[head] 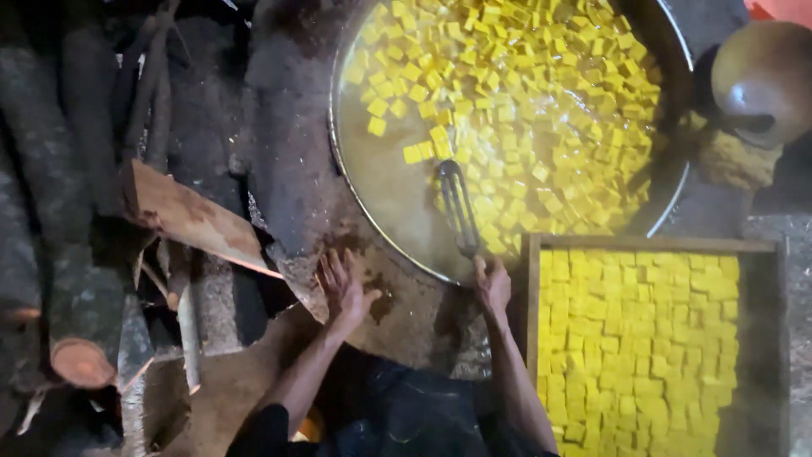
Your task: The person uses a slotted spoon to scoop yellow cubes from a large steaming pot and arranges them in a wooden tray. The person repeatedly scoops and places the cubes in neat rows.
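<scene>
Beside the wok, right hand grips a skimmer pointing away; left hand rests open.

I see a shiny metal wok, glossy oil, a rough wooden tray, a metal skimmer, coarse bark-covered logs.

No packages, labels, signs or screens anywhere in view.
</scene>
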